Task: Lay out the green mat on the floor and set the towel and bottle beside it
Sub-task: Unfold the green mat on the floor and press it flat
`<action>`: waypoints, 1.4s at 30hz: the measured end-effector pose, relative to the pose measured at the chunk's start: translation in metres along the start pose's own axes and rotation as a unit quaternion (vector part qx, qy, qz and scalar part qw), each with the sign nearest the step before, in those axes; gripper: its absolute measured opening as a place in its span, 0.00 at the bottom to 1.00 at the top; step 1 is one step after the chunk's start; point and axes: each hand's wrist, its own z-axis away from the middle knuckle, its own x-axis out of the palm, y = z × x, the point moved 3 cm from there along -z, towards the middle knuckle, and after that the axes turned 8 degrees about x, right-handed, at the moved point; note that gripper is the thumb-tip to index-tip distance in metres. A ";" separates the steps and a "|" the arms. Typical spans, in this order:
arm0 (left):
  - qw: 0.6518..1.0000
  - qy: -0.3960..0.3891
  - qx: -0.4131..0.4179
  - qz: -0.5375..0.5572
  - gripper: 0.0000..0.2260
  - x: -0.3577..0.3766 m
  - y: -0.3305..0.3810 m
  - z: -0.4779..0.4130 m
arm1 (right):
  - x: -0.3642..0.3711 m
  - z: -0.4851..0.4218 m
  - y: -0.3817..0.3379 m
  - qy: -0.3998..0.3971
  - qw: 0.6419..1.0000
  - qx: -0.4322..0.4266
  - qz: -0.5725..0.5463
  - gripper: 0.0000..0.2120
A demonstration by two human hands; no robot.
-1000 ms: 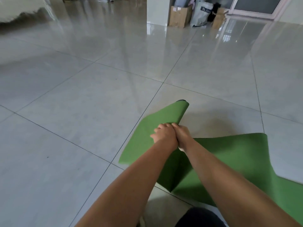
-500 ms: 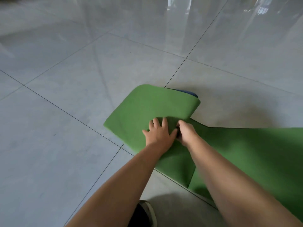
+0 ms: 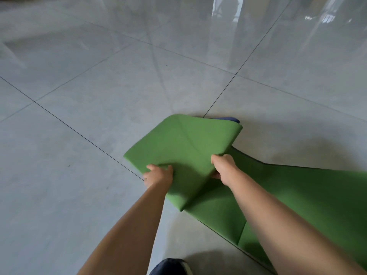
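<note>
The green mat [image 3: 184,143] lies partly unfolded on the grey tiled floor, its far section still folded over and lifted, the rest running off to the lower right. My left hand [image 3: 157,175] grips the near left edge of the folded section. My right hand [image 3: 223,167] grips the same section further right, where it meets the flat part. A dark blue edge [image 3: 228,119] shows at the fold's far end, its nature unclear. No towel or bottle is in view.
Glossy grey floor tiles [image 3: 99,96] with dark joints stretch to the left and far side. A dark shoe [image 3: 171,266] shows at the bottom edge, just left of the mat's near border.
My hands, together at the middle of the fold earlier, have spread apart along its near edge. The folded section has opened wider and lower, and my view has tilted down.
</note>
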 end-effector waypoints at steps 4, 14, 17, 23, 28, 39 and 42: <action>0.989 0.019 -0.018 0.147 0.25 -0.011 -0.010 -0.015 | 0.003 0.002 -0.004 0.013 1.000 0.002 0.012 0.06; 0.921 0.247 0.022 0.301 0.22 -0.066 -0.011 -0.020 | 0.054 0.005 -0.024 0.017 0.989 -0.088 0.121 0.09; 0.907 0.299 0.073 0.288 0.23 -0.088 -0.013 -0.030 | 0.074 0.004 -0.027 0.004 0.978 -0.122 0.171 0.16; 0.963 0.259 0.078 0.016 0.38 -0.075 -0.019 -0.031 | 0.098 0.003 -0.016 -0.098 0.956 -0.127 0.247 0.24; 0.979 0.102 0.134 -0.112 0.27 -0.034 0.002 -0.019 | 0.068 -0.005 -0.011 -0.069 0.948 -0.143 0.276 0.21; 0.829 -0.145 0.393 -0.369 0.32 0.091 0.079 0.075 | -0.084 -0.009 0.023 0.081 0.937 -0.125 0.315 0.10; 0.790 -0.176 0.464 -0.360 0.29 0.128 0.110 0.121 | -0.137 -0.007 0.039 0.125 0.945 -0.103 0.286 0.10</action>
